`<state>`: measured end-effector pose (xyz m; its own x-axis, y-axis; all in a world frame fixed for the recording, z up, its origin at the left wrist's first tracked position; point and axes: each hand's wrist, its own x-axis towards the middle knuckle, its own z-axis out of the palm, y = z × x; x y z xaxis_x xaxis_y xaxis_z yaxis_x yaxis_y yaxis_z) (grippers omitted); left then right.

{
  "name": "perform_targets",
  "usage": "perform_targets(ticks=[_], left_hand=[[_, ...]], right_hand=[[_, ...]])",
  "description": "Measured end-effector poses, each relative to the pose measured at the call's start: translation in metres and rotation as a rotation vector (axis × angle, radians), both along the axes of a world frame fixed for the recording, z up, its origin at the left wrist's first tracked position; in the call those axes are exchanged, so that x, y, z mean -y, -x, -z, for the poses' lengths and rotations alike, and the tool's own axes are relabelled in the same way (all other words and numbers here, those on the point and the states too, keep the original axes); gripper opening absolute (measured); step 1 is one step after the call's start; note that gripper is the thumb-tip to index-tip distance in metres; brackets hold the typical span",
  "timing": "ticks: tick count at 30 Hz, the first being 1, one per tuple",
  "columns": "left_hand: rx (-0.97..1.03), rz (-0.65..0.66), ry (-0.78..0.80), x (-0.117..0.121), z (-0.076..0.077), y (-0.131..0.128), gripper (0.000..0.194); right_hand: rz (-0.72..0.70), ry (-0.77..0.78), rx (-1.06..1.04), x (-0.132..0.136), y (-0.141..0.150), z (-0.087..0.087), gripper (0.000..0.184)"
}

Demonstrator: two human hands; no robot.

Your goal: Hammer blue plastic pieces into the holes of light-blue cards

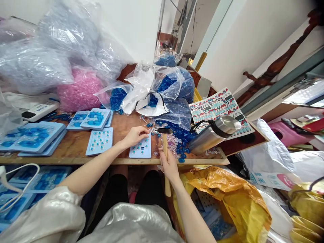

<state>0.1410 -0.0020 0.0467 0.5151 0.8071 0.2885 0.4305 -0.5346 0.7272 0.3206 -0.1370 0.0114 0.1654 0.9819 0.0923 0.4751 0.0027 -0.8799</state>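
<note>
**Steadily at the bench: a hammer (165, 143) held upright beside a pale blue plate (148, 152)**

Nearest the wearer, shiny silver sleeves (131, 224) cover the arms, and a yellow plastic sack (222, 202) lies to the right below the plate. The right hand (169, 167) is closed around the wooden handle, about midway along, with the dark hammer head level with the plate's top edge. That hold seems well suited to light, controlled work rather than force. The left hand (134, 136) is arched over the plate's top edge, its fingertips down among the rows of small blue-and-clear parts; whether it pinches one is hidden.

The plate lies flat on a wooden bench (121, 130), which appears to give it firm backing, and a steadying hand on it looks like sound practice. Loose blue and clear parts (177, 146) lie just to the right of the plate, close enough to need watching.

Beyond those stand a steel vacuum flask (214, 135) and a printed sheet (220, 111). A similar plate of parts (99, 141) lies just left of the plate, with a stack of blue-filled plates (32, 138) farther left. Farther away from the plate, clear bags of blue parts (174, 84) and a bag of pink parts (79, 92) are heaped against the wall.
</note>
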Motion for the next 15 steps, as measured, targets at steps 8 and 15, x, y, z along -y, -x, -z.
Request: perform_targets(ticks=[8,15], left_hand=[[-0.014,-0.006,-0.144,0.0039,0.005,-0.0044,0.015],[-0.143,0.039,-0.108,0.0013,0.0029,-0.0011,0.013]], right_hand=[[-0.006,-0.017,0.034,0.0007,0.0008,-0.0024,0.042],[0.01,-0.002,0.018,0.0002,0.0027,-0.002,0.041]])
